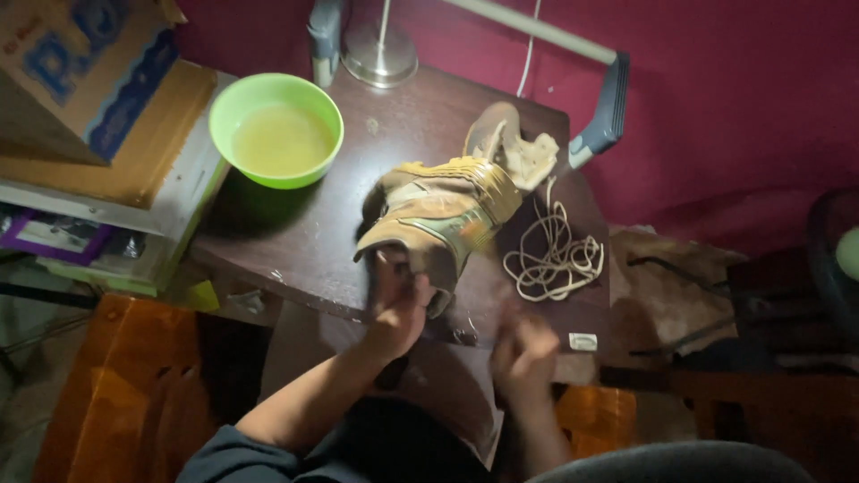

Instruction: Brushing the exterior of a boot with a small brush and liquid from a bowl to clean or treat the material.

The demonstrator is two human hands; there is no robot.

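A tan, worn boot (445,213) lies on its side on a dark wooden table (304,241), its tongue pulled open toward the far edge. My left hand (400,304) grips the boot's toe end at the table's near edge. My right hand (523,351) hovers blurred just right of it, near the front edge, fingers curled; I cannot tell whether it holds anything. A coiled beige shoelace (552,255) lies loose on the table to the right of the boot.
A green bowl (276,129) of yellowish liquid sits at the table's far left. A lamp base (379,52) stands at the back. Cardboard boxes (85,80) are stacked left. A grey-handled tool (608,107) leans against the red wall.
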